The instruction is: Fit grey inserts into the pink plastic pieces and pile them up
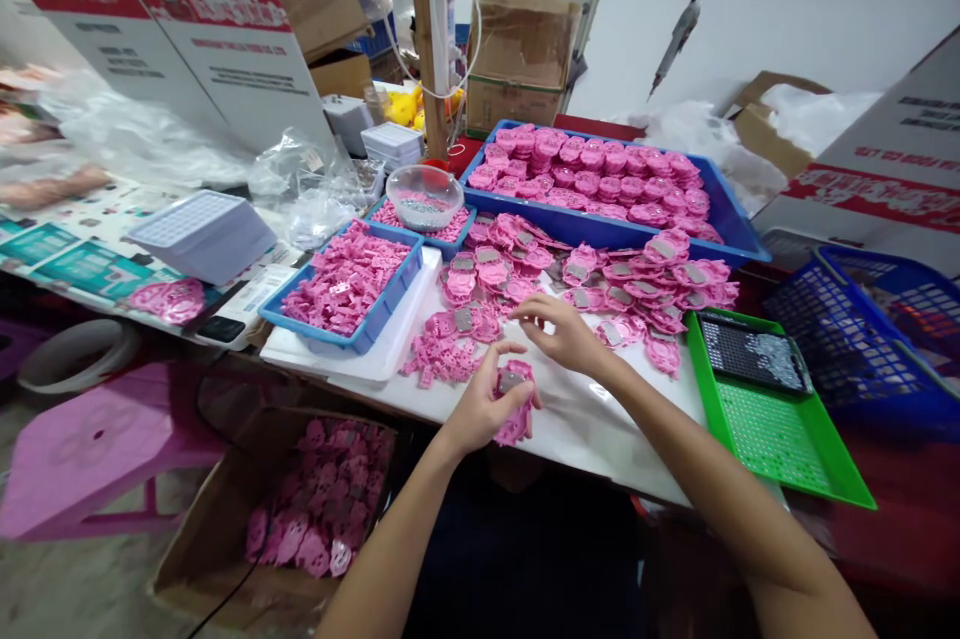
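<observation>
My left hand point(480, 404) is closed around a pink plastic casing point(514, 424) with a grey patch on it, held at the table's near edge. Just right of it and slightly higher, my right hand point(559, 331) hovers with its fingers bent and apart; nothing shows between them. Beyond both hands spreads a loose heap of similar pink casings point(622, 279), several with grey patches. Small pink pieces point(442, 354) lie in a pile left of my hands.
A blue tray point(727, 189) of stacked pink casings stands behind the heap. Left are a blue bin point(375, 324) of small pink parts and a clear bowl point(426, 199). Right are a green tray point(832, 459) and blue basket point(862, 339). A screwdriver point(675, 44) hangs above.
</observation>
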`<state>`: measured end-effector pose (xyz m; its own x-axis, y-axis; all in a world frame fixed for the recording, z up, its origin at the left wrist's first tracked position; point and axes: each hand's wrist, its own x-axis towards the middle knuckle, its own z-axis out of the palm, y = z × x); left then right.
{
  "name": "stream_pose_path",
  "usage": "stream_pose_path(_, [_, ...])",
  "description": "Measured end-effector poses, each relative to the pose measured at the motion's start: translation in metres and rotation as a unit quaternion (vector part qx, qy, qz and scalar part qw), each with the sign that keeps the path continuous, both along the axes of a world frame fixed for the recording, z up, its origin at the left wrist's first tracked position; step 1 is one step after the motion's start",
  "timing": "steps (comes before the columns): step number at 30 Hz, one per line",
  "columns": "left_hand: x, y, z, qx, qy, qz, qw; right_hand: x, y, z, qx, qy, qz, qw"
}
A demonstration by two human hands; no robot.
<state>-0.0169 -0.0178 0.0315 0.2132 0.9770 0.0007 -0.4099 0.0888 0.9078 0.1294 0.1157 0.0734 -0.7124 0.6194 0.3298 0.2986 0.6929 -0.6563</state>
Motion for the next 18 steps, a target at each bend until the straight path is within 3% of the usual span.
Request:
stream_pose_path(5, [-0.001, -0.001, 0.001, 0.007, 0.031, -0.028, 0.999, -0.03, 0.014, -0.026, 0.101, -0.184, 0.032, 0.977])
stream_pose_path(9, [0.0, 0.001, 0.002, 0.011, 0.023, 0.006, 1.0, -0.032, 0.016, -0.035, 0.12, -0.18, 0.036, 0.976])
stream_pose_path(14, [0.001, 0.002, 0.003, 0.019, 0.017, 0.059, 0.998, -0.027, 0.018, -0.031, 0.123, -0.192, 0.097, 0.969])
stream_pose_path(18, [0.003, 0.003, -0.001, 0.011, 0.011, 0.089, 0.996, -0.029, 0.011, -0.031, 0.111, -0.191, 0.054, 0.974])
